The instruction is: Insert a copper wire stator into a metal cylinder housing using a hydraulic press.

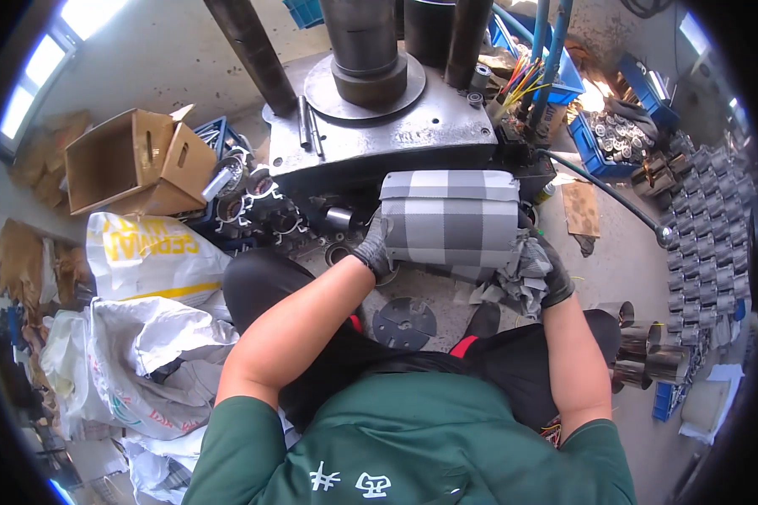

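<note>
A rounded block covered in grey-and-white checked cloth lies across in front of the press. At its left end is my left hand in a grey glove, fingers curled against the side of the block. Around the right end, my right hand, gloved too, is closed on a crumpled grey cloth that bunches against the block. The fingertips of both hands are partly hidden. Below, between my legs, a dark round plate lies on the floor.
The press's metal base stands straight ahead, with two rods on it. An open cardboard box, metal housings and white sacks crowd the left. Stacked metal cylinders, blue bins and a long lever are on the right.
</note>
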Demonstrator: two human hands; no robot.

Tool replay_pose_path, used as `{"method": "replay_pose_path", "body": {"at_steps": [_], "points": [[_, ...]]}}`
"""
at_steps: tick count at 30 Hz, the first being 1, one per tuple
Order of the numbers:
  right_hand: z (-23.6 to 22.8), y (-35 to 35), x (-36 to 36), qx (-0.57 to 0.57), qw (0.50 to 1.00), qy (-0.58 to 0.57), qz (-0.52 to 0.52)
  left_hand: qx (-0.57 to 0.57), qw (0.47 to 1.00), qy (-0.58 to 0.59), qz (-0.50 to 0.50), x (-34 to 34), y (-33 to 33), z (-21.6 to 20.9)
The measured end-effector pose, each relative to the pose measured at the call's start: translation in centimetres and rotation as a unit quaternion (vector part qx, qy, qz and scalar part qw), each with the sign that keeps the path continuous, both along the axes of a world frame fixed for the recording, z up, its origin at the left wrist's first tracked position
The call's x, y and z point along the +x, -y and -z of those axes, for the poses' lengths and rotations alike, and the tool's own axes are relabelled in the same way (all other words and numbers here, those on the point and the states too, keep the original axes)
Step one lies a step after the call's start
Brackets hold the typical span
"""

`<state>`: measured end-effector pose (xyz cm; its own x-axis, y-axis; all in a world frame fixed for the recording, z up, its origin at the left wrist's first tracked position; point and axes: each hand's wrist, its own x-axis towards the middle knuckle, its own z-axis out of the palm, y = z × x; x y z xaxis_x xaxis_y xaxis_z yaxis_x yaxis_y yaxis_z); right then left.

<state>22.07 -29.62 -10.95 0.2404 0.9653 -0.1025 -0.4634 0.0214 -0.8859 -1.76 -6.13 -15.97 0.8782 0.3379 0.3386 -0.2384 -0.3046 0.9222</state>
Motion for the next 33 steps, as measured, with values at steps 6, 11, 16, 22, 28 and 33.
{"method": "replay_pose_path", "body": {"at_steps": [6,11,16,22,28,33], "points": [[-0.6,-0.4,-2.7,-0.020,0.999,-0.002,0.036,0.204,0.969,-0.133,0.032,-1.2,-1.9,4.5],[2.6,-0.4,-1.6,-0.157,0.976,0.119,-0.091,-0.293,0.947,-0.116,-0.058,-0.2,-1.7,2.6],[7.1,-2.0,-4.5,-0.013,0.978,0.190,-0.083,-0.091,0.941,-0.219,-0.240,0.5,-0.8,-1.1],[4.7,-1.7,-4.0,-0.056,0.988,0.140,-0.040,-0.424,0.871,-0.157,-0.189,-2.2,-0.6,-8.2],[2.7,-2.0,-2.7,0.002,0.864,0.500,-0.053,-0.679,0.724,-0.123,0.017,-2.6,0.5,-10.8],[1.6,-1.6,-2.1,-0.027,0.869,0.493,-0.027,-0.597,0.786,-0.072,0.144,-2.5,1.5,-11.2]]}}
